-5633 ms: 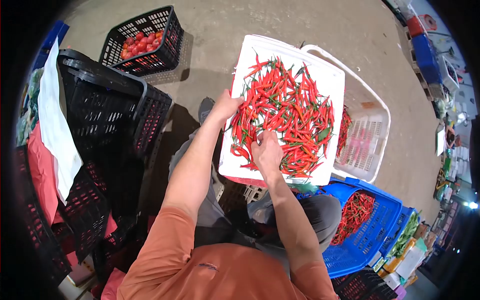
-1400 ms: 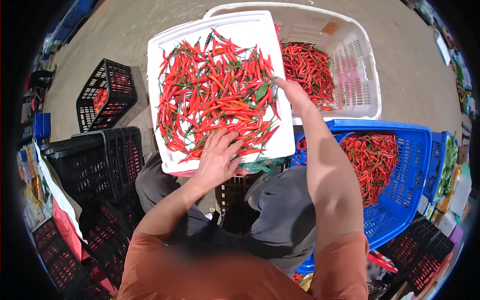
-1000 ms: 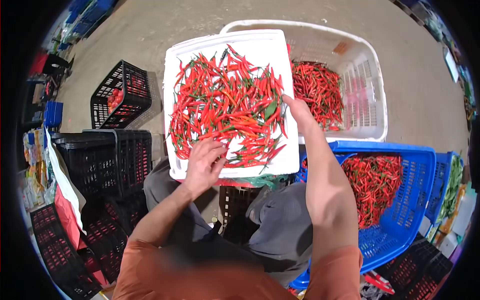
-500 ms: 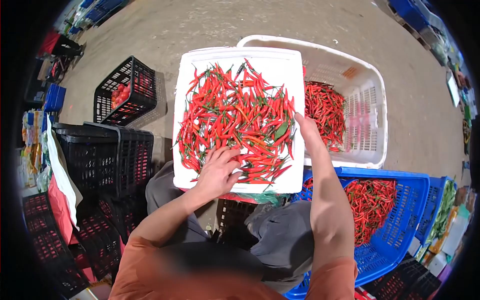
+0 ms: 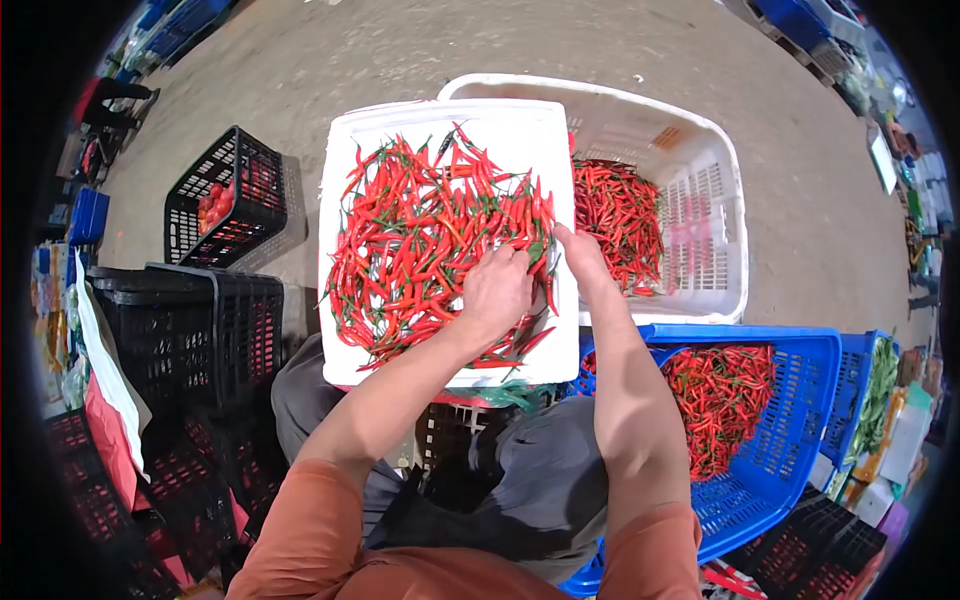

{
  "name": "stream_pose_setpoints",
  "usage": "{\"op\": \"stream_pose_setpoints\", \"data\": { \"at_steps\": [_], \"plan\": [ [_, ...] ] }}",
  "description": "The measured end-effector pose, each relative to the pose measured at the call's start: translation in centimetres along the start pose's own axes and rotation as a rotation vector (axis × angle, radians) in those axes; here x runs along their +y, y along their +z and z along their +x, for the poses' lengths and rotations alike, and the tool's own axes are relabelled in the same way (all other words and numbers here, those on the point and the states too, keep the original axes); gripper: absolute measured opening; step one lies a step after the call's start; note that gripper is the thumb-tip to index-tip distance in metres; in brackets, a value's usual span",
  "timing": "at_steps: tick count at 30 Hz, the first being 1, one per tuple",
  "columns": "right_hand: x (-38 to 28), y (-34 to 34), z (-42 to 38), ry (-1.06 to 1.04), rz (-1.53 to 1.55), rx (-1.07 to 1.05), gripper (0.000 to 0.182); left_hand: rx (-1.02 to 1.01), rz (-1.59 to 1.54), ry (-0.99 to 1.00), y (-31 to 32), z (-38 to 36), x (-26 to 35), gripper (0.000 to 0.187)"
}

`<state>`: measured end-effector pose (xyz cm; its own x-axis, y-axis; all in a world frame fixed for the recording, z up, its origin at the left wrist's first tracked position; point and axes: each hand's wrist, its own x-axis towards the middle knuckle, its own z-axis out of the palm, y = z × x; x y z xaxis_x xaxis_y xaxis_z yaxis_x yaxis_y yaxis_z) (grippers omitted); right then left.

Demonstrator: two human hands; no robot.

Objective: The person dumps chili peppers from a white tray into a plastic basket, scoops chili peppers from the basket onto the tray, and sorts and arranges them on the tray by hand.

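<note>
Red chilies (image 5: 410,240) with green stems lie spread over a white foam tray (image 5: 350,120) in front of me. My left hand (image 5: 498,290) is over the right part of the chilies, its fingertips down beside a green leaf (image 5: 536,252). Those fingertips are bent in and partly hidden, so what they pinch is unclear. At the tray's right edge rests my right hand (image 5: 583,255), its fingers mostly hidden by the rim.
Behind the tray at right stands a white basket (image 5: 735,250) of chilies, with a blue basket (image 5: 800,430) of chilies nearer me. Black crates (image 5: 250,320) stand at left; another black crate (image 5: 262,180) holds red produce. A person (image 5: 120,95) is partly visible far left.
My left hand has moved from the tray's lower middle to the right, onto the chilies by the leaf. My right hand stays at the edge. The whole view has shifted slightly.
</note>
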<state>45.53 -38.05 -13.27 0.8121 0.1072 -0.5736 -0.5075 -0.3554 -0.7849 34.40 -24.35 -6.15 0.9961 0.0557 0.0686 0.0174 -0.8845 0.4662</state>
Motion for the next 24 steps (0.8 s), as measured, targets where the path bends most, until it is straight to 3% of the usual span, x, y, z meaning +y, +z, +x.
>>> {"op": "stream_pose_setpoints", "data": {
  "at_steps": [11,14,15,18,22,24],
  "plan": [
    [1.1,0.2,1.2,-0.005,0.045,-0.042,0.076,-0.056,0.038,0.007,0.1,0.0,-1.1,0.018],
    [1.1,0.1,1.2,-0.006,0.034,-0.047,0.078,-0.046,0.062,0.024,-0.7,0.2,-0.3,0.009],
    [2.1,0.5,2.1,-0.04,0.015,0.011,0.076,-0.051,0.054,0.015,-0.2,0.5,-0.6,0.008],
    [-1.0,0.0,-1.2,-0.019,0.141,-0.074,0.068,-0.041,0.078,0.016,0.1,0.9,-0.8,0.008],
    [-1.3,-0.1,-1.1,0.011,0.091,-0.038,0.063,-0.037,-0.131,0.011,-1.9,-0.2,-1.7,0.009],
    [-1.6,-0.1,-1.4,0.01,0.085,-0.029,0.061,-0.088,-0.501,-0.073,-3.7,-1.5,-2.1,0.009]
  ]
}}
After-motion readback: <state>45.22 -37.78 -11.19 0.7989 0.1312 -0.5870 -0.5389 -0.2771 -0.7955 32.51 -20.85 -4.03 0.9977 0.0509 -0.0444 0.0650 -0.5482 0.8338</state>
